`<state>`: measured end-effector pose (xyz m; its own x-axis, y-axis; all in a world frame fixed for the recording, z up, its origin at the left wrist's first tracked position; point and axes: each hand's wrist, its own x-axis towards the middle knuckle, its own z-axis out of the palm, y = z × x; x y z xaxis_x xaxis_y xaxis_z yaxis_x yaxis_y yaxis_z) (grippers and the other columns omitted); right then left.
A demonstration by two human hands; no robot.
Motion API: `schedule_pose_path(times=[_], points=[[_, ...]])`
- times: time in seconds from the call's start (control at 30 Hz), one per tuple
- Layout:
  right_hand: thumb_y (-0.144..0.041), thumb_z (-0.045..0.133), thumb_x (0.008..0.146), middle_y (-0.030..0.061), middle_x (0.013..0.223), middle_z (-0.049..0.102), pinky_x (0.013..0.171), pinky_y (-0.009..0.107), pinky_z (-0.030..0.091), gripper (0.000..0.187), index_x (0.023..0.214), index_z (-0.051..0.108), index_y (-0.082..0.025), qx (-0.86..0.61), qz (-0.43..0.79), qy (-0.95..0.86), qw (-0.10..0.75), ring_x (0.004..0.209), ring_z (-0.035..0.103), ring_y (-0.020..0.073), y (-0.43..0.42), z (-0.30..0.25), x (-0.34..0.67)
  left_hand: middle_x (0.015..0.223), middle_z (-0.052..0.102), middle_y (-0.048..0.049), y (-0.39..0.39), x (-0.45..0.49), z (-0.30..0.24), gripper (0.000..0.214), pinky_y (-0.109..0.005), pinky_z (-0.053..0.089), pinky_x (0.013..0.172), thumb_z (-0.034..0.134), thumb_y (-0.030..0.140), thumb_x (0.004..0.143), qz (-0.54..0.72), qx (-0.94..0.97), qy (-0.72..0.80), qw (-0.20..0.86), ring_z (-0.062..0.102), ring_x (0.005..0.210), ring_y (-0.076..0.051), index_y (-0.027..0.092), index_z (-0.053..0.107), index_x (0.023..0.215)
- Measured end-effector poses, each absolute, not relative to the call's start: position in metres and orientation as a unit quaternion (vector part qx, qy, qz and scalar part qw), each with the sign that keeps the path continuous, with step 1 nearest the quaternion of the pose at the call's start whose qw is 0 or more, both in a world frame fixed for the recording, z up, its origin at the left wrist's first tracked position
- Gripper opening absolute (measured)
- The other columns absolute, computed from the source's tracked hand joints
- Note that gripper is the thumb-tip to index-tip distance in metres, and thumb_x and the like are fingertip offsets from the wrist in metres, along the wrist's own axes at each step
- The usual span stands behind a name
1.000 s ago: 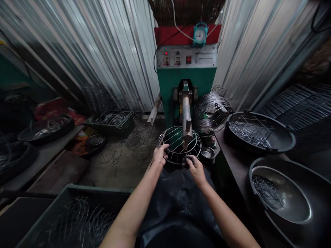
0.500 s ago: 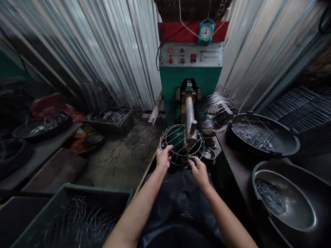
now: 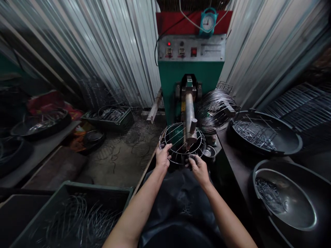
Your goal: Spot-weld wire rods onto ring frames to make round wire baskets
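Observation:
A round wire rack [image 3: 177, 138], made of two rings with parallel bars across, lies tilted around the tip of the welding machine's metal arm [image 3: 190, 112]. My left hand [image 3: 163, 157] is closed on the rack's near left rim, thumb on top. At the near rim, just below the electrode tip [image 3: 188, 146], my right hand [image 3: 196, 165] pinches a short piece of wire [image 3: 189, 156], mostly hidden by the fingers. A small orange glow shows where the tip meets the rim. Behind stands the green machine body [image 3: 168, 79] with its control panel [image 3: 191, 48].
To the right, a coil of wire [image 3: 216, 108] hangs beside black pans [image 3: 292, 144] and a metal bowl [image 3: 300, 210] holding small wire pieces. At the lower left, a green crate [image 3: 98, 188] holds wire rings. A teal clock [image 3: 208, 22] tops the machine.
The rack has shifted slightly, and its near rim now sits against the electrode tip. My right hand has moved slightly up towards it. The view has tilted down a little.

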<state>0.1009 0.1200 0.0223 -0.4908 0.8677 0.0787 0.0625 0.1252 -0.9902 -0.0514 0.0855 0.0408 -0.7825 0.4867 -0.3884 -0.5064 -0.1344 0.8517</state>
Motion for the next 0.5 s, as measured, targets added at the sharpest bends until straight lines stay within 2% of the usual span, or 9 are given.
schedule_pose_path(times=[0.5], points=[[-0.037, 0.051, 0.080, 0.0012, 0.068, 0.062, 0.053, 0.022, 0.045, 0.024, 0.086, 0.058, -0.015, -0.333, 0.569, -0.657, 0.365, 0.052, 0.058, 0.0111, 0.130, 0.025, 0.094, 0.050, 0.035, 0.0114, 0.093, -0.060, 0.036, 0.047, -0.016, 0.020, 0.036, 0.075, 0.032, 0.042, 0.753, -0.039, 0.568, 0.329, 0.026, 0.038, -0.002, 0.019, 0.042, 0.074]])
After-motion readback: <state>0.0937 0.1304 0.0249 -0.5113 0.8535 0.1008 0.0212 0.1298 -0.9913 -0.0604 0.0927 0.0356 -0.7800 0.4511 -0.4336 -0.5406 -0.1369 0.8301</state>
